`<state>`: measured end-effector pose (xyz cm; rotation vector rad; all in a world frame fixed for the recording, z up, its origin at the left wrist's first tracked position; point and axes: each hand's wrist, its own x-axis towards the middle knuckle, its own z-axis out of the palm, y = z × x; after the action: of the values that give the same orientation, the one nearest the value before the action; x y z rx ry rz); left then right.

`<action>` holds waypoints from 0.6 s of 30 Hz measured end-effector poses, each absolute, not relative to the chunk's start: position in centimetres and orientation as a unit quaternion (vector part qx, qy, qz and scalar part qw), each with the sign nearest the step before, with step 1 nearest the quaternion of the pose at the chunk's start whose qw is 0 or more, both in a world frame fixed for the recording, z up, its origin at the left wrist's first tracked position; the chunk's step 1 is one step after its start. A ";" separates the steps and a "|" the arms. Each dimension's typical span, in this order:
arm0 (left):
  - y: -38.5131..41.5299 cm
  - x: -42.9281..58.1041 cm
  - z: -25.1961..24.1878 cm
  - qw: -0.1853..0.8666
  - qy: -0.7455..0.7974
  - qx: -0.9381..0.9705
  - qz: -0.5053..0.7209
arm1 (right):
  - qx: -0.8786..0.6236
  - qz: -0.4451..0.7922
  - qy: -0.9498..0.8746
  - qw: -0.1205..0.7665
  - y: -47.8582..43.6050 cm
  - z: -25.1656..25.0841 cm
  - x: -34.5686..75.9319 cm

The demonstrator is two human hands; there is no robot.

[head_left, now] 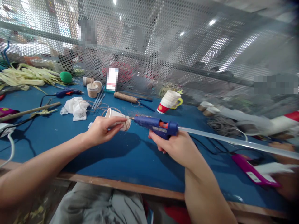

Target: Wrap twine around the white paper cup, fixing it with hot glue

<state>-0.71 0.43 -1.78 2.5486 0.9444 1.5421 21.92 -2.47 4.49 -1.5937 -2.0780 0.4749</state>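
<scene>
My left hand (pixel 105 129) is closed around a white paper cup (pixel 113 114) lying on its side in the air over the table. Brown twine (pixel 126 124) wraps the cup near its base end. My right hand (pixel 175 144) grips the handle of a blue glue gun (pixel 151 123), fingers curled around it. The gun's nozzle points left and meets, or nearly meets, the cup's base; exact contact cannot be made out. Out of the gun's back runs a long translucent glue stick (pixel 229 140) toward the right edge.
On the blue table (pixel 112 165) stand stacked paper cups (pixel 168 101), a twine spool (pixel 125 97), twine-wrapped cups (pixel 92 90), a white cloth (pixel 76 108) and another glue gun (pixel 68 92). A purple power strip (pixel 252 171) lies right, near another person's hand. Perforated metal mesh (pixel 140 40) rises behind.
</scene>
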 end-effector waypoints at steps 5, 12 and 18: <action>0.5 -0.8 -1.8 0.001 0.300 0.821 0.485 | -0.585 0.172 -0.758 0.233 -2.5 4.6 21.9; 0.6 -0.8 -1.7 0.016 0.316 0.809 0.495 | -0.572 0.175 -0.765 0.240 -2.8 4.5 22.1; 0.4 -0.8 -1.7 0.007 0.286 0.827 0.483 | -0.586 0.169 -0.758 0.232 -2.5 4.5 22.1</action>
<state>-0.82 0.41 -1.68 2.5880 0.8943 1.5112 22.12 -2.50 4.52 -1.6093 -2.0829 0.4651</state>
